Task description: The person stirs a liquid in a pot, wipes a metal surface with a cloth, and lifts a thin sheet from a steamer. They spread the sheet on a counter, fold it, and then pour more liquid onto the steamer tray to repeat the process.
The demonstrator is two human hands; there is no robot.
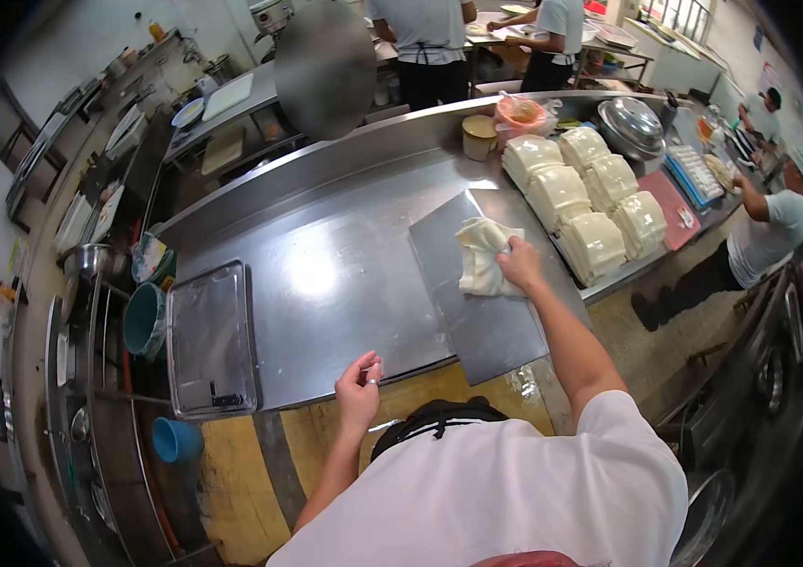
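My right hand [519, 266] is closed on a crumpled off-white cloth [485, 253]. The cloth lies against a flat grey metal sheet [493, 331], which sits askew on the steel worktable [345, 312] and reaches past its front edge. My left hand [358, 387] is held near the table's front edge, fingers loosely curled, with nothing visible in it. Right of the cloth stand several stacks of pale, folded sheets [557, 196] with a shiny covering that looks like plastic film.
At the table's left end lies a dark rectangular tray [211, 340]. A lidded tub [479, 138], a pink bag [522, 115] and a domed metal lid [630, 128] stand along the back. Blue buckets [178, 440] are at left. Other people [765, 231] work nearby.
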